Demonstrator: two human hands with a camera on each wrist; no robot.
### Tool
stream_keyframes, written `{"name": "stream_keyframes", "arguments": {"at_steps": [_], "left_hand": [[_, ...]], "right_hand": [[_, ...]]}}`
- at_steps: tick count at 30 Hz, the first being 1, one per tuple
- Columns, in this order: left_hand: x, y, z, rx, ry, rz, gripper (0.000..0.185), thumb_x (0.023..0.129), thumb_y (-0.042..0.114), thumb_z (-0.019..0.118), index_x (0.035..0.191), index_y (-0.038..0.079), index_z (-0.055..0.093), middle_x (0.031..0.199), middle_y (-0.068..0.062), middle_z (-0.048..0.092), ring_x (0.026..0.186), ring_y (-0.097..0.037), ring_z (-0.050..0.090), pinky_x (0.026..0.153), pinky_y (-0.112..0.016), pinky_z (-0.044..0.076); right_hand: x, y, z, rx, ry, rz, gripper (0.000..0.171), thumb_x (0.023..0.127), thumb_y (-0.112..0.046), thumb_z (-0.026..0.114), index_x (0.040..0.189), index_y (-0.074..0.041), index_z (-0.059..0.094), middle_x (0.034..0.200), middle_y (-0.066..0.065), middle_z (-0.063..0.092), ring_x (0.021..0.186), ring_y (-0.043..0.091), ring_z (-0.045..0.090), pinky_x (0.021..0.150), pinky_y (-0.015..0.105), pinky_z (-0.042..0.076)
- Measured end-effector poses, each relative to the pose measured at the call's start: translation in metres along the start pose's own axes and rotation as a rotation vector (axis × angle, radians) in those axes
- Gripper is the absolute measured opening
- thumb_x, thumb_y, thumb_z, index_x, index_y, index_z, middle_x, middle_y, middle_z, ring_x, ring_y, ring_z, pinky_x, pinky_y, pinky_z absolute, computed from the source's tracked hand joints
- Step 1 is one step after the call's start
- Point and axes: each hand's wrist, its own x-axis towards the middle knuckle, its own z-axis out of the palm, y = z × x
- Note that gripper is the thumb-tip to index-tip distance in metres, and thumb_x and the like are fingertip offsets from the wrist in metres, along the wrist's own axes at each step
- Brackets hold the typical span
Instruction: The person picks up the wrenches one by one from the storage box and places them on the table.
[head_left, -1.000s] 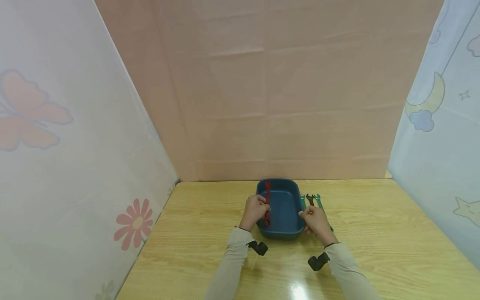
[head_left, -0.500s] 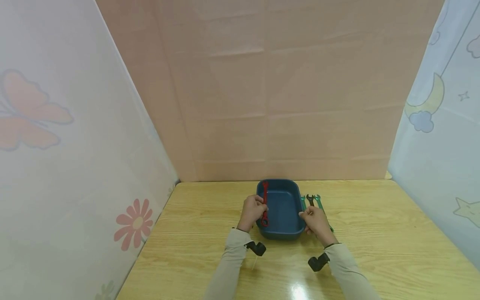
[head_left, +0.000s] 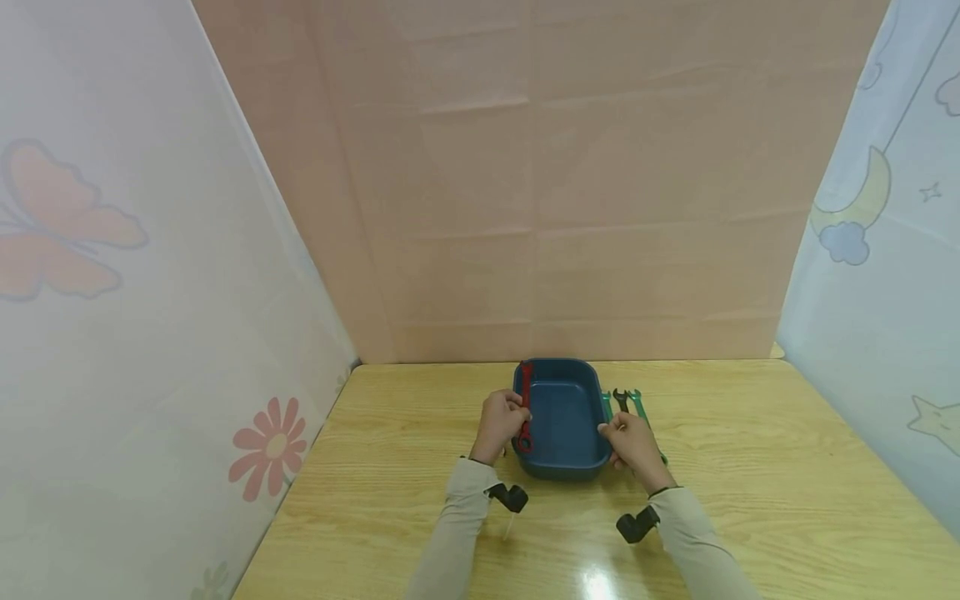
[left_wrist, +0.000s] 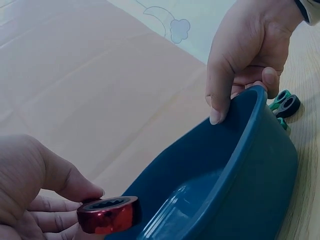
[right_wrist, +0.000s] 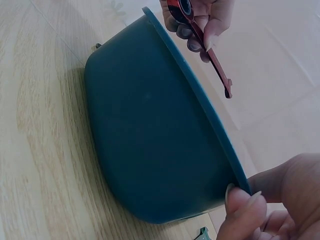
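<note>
My left hand (head_left: 497,427) pinches a red ratcheting wrench (head_left: 526,385) by its middle, over the left side of a blue plastic basin (head_left: 562,472). The wrench's ring end (left_wrist: 109,216) shows close up in the left wrist view, toward the basin's near end. Its open end reaches toward the back wall. On the opposite side, my right hand (head_left: 633,448) grips the basin's rim between thumb and fingers. In the right wrist view the red wrench (right_wrist: 216,64) appears above the rim, clear of the basin wall (right_wrist: 150,110).
Right of the basin, a green wrench (head_left: 607,403), a black wrench (head_left: 621,398) and another green wrench (head_left: 637,403) lie side by side on the wooden table (head_left: 390,467), partly behind my right hand. A small dark tip (head_left: 505,452) peeks out left of the basin.
My left hand has shifted slightly left with the red wrench, from over the basin's inside to its left rim. My right hand and the basin have stayed in place.
</note>
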Motion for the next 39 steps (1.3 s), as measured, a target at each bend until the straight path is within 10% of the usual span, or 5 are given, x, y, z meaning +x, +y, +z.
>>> {"name": "stream_keyframes", "arguments": {"at_steps": [39], "left_hand": [[-0.001,-0.014,-0.023,0.009,0.071,-0.027,0.018,0.081,-0.004,0.068,0.099,-0.007,0.069,0.078,-0.011,0.072,0.068,-0.018,0.065,0.061,-0.033,0.053]], "right_hand": [[-0.002,-0.006,0.000,0.006,0.005,0.010,0.022,0.097,-0.008,0.060,0.077,-0.003,0.051,0.055,0.006,0.051,0.042,0.014,0.052,0.042,0.028,0.044]]}}
